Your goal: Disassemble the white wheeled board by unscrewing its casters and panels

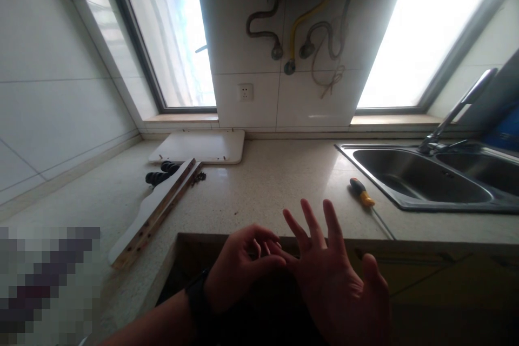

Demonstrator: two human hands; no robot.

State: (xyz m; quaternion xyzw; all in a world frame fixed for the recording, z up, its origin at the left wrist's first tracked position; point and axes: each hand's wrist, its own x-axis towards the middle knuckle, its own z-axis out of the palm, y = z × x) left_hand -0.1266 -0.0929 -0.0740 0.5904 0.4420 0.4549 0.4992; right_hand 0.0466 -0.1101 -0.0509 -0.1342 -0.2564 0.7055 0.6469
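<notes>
My left hand, with a dark band on its wrist, is low in the middle of the view. Its fingers are curled and its thumb and fingertips pinch together against the little finger of my right hand; whether anything small is in the pinch I cannot make out. My right hand is beside it, palm towards me, fingers spread and empty. Both hands hover over a dark opening at the front edge of the speckled countertop. A screwdriver with an orange and black handle lies on the counter beyond my right hand.
A long white wooden piece with a scalloped edge lies at the left, with small dark screws and black parts near it. A white board rests by the wall. A steel double sink with a tap is at the right.
</notes>
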